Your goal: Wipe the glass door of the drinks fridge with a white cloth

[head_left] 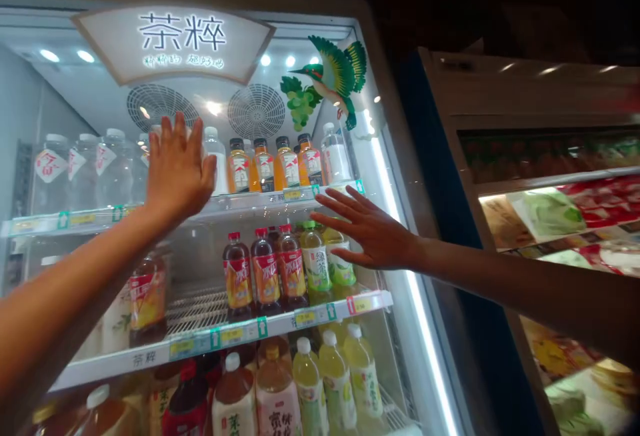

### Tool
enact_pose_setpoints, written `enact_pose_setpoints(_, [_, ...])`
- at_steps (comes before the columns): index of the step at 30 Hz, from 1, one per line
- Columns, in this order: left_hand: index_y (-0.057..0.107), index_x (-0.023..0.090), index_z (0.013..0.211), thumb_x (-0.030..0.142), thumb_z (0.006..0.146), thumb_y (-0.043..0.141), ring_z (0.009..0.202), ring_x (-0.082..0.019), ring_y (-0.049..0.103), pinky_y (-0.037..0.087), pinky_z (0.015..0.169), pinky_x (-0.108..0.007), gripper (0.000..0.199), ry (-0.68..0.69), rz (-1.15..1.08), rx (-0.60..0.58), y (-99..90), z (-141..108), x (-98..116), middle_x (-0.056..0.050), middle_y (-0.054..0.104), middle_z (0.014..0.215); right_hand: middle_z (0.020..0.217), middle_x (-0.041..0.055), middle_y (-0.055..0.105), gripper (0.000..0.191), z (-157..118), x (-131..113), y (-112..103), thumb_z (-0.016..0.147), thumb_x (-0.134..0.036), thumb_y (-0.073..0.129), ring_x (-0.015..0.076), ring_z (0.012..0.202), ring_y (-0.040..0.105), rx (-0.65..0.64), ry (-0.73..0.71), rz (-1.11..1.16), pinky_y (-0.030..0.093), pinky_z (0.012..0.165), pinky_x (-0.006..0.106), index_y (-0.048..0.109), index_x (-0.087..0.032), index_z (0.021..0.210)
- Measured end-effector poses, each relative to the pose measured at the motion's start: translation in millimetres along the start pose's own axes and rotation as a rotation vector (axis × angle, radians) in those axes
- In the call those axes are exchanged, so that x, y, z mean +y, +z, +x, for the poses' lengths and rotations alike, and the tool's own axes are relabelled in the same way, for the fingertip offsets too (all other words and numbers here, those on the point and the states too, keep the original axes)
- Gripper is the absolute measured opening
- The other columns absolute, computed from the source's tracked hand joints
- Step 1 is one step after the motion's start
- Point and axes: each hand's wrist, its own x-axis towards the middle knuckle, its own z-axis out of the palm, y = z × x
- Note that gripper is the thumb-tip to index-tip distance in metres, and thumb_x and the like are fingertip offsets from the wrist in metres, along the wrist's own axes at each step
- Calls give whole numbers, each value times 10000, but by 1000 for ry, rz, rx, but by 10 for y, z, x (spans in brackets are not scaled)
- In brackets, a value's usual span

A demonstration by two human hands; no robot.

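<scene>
My left hand (181, 173) is raised in front of the top shelf of a lit drinks cooler, palm away from me, fingers stretched upward. It covers part of the clear bottles (115, 176) behind it. To the right, my right hand (373, 233) reaches in with fingers spread, in front of green-capped green tea bottles (316, 266). Both hands hold nothing. Orange drink bottles (287, 166) with black caps stand between them on the top shelf. Red-capped tea bottles (265, 269) line the middle shelf. Whether either palm touches a glass front, I cannot tell.
A lit sign (183, 46) spans the cooler's top, beside a green bird picture (337, 79). Larger bottles (280, 389) fill the lower shelf. At right, past a dark blue side panel (430, 136), stands another cooler with bagged goods (547, 213).
</scene>
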Motion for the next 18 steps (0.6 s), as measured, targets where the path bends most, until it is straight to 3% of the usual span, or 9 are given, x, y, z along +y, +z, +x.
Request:
enact_pose_setpoints(1, [198, 246, 1662, 472, 1051, 300, 1643, -368, -33, 19, 1327, -670, 660, -54, 15, 26, -49, -30, -19, -45, 107, 1786, 1752, 31, 180, 763, 1, -2, 21, 1016, -492, 551, 283, 1622, 177, 16, 1, 6, 214, 1307, 608, 191, -338, 1670])
enact_pose_setpoints(3, [214, 262, 1656, 501, 1024, 397, 1646, -353, -7, 97, 1340, -624, 701, 13, 53, -28, -98, -267, 64, -67, 72, 1787, 1757, 21, 176, 755, 32, -44, 94, 1012, -525, 538, 309, 1621, 178, 63, 11, 11, 202, 1299, 644, 202, -359, 1667])
enact_pose_setpoints(6, [179, 285, 1662, 500, 1000, 482, 1648, -310, -1, 178, 1336, -594, 759, 400, 108, -242, -123, -684, 125, -100, 119, 1776, 1756, 2, 189, 760, 208, -163, 217, 997, -624, 514, 347, 1625, 142, 133, 80, -3, 108, 1284, 717, 212, -402, 1659])
enact_pose_setpoints(7, [162, 309, 1664, 493, 1007, 474, 1649, -297, 12, 167, 1335, -599, 751, 441, 128, -263, -145, -735, 52, -93, 151, 1772, 1756, -2, 189, 770, 305, -204, 247, 990, -651, 507, 361, 1626, 125, 148, 106, -6, 70, 1275, 740, 207, -413, 1658])
enact_pose_setpoints(9, [127, 347, 1667, 474, 1028, 426, 1649, -302, 34, 104, 1323, -655, 717, 282, 165, -181, -223, -684, -223, -92, 178, 1767, 1757, -5, 186, 786, 536, -269, 290, 978, -687, 498, 391, 1624, 101, 159, 144, -4, 13, 1252, 778, 200, -425, 1657])
enact_pose_setpoints(11, [115, 360, 1669, 462, 1040, 383, 1646, -338, 16, 42, 1288, -732, 691, -9, 169, -17, -321, -580, -526, -112, 163, 1768, 1760, -1, 176, 806, 784, -319, 326, 961, -719, 499, 430, 1618, 79, 174, 174, 5, -12, 1224, 815, 213, -427, 1655])
enact_pose_setpoints(13, [96, 359, 1673, 445, 1041, 384, 1642, -363, -26, 40, 1263, -775, 700, -135, 163, 56, -409, -630, -680, -124, 133, 1771, 1763, 7, 169, 828, 1015, -379, 367, 941, -735, 521, 463, 1610, 66, 195, 207, 13, -16, 1201, 844, 231, -422, 1651])
enact_pose_setpoints(15, [63, 351, 1676, 410, 1030, 425, 1641, -357, -53, 113, 1277, -753, 743, -21, 175, -15, -479, -900, -640, -112, 91, 1778, 1762, 13, 179, 831, 1224, -490, 406, 931, -716, 557, 481, 1605, 64, 211, 222, 20, -10, 1190, 857, 253, -416, 1645])
enact_pose_setpoints(18, [99, 293, 1680, 394, 999, 512, 1645, -338, -23, 200, 1314, -651, 803, 292, 209, -256, -541, -1414, -442, -107, 92, 1777, 1759, 33, 197, 781, 1563, -825, 425, 981, -608, 552, 443, 1615, 76, 239, 159, 91, 11, 1230, 811, 224, -392, 1656])
